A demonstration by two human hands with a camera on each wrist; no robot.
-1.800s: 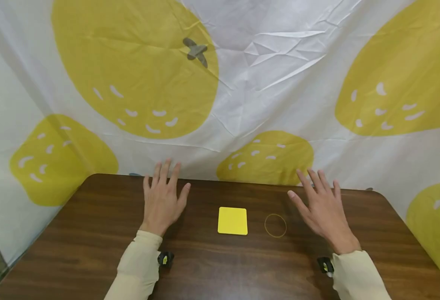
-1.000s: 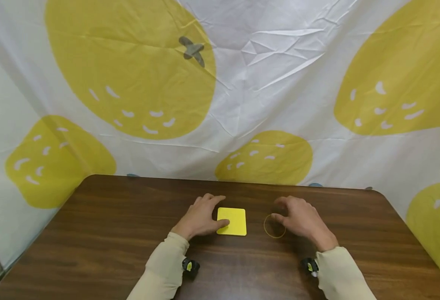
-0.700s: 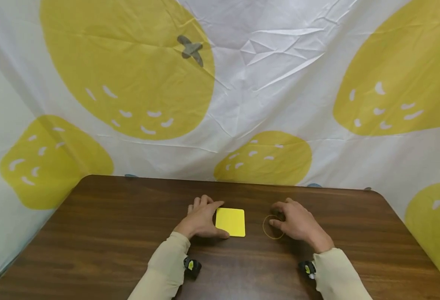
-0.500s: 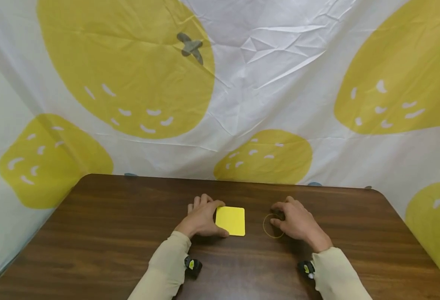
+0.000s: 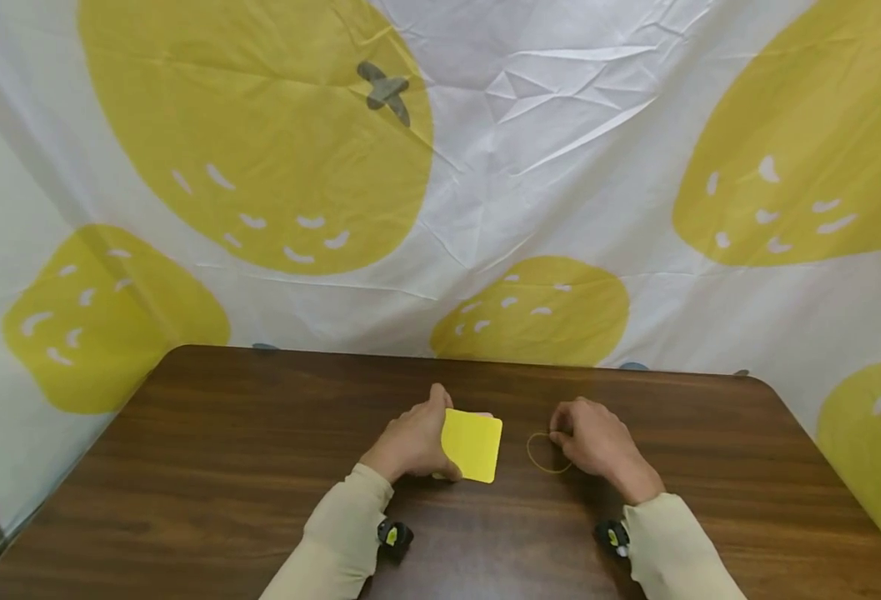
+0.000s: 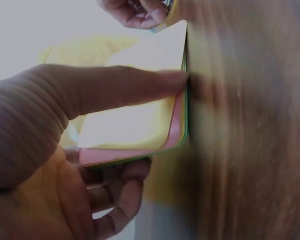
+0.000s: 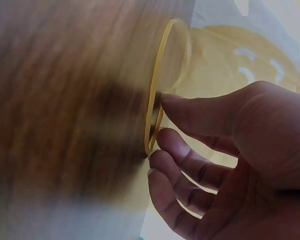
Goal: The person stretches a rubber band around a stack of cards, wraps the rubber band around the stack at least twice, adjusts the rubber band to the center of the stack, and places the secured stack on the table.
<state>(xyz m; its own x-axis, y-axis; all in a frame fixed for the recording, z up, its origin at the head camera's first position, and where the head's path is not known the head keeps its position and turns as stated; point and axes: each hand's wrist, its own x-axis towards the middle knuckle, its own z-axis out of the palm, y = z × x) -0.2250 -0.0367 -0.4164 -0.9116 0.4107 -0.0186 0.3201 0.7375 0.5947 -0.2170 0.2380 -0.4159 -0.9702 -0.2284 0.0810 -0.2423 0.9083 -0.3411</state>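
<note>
My left hand grips a thin stack of square, round-cornered coloured cards by its left side, thumb at the near edge. The top card is yellow. In the left wrist view the thumb lies across the yellow face, with pink and green card edges fanned slightly out below it. The stack is tilted over the table. To the right, my right hand pinches a yellow rubber band between thumb and fingertips. Its loop stands out past the fingers in the right wrist view.
The brown wood-grain table has rounded far corners. Behind it hangs a white cloth printed with big yellow fruit. A dark strapped camera sits at each wrist, the left one and the right one.
Both open hands came inward and down from the table's far side. My left hand took hold of the cards and tilted them up; the right fingers closed on the rubber band.
</note>
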